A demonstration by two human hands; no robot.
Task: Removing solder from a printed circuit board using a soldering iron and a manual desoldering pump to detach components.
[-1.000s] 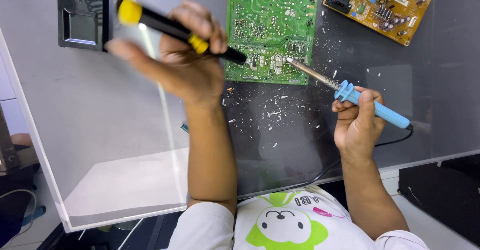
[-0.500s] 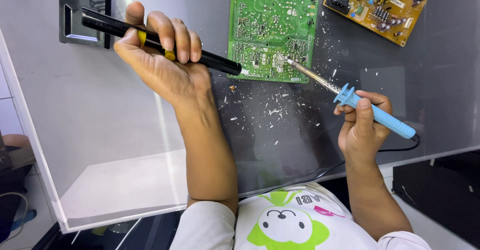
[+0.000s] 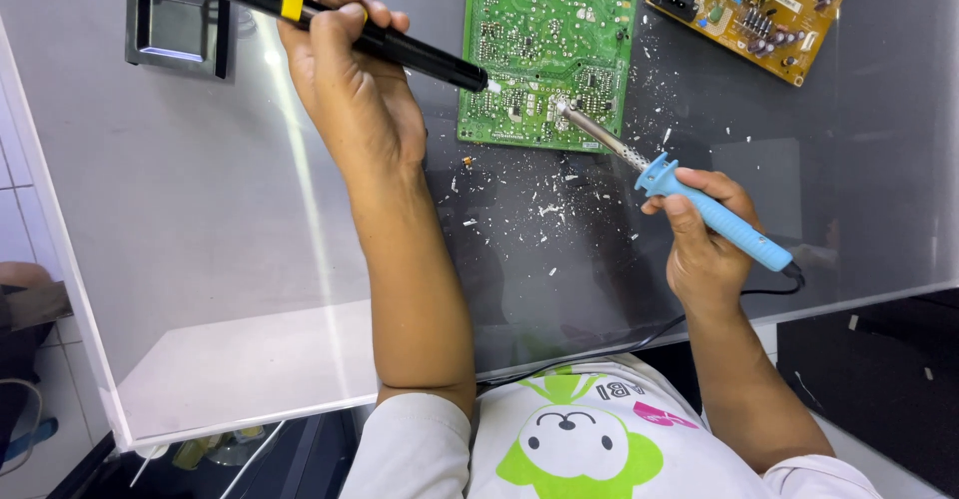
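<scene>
While each grip is closed, left hand on desoldering pump, right hand on soldering iron, tips meeting at green board.

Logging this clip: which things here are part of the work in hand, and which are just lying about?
In use:
left hand gripping black desoldering pump
right hand holding blue soldering iron
green circuit board

Lying about:
yellow circuit board
black stand
solder flecks

yellow board: top cut off | black pump: rear perhaps out of frame
</scene>
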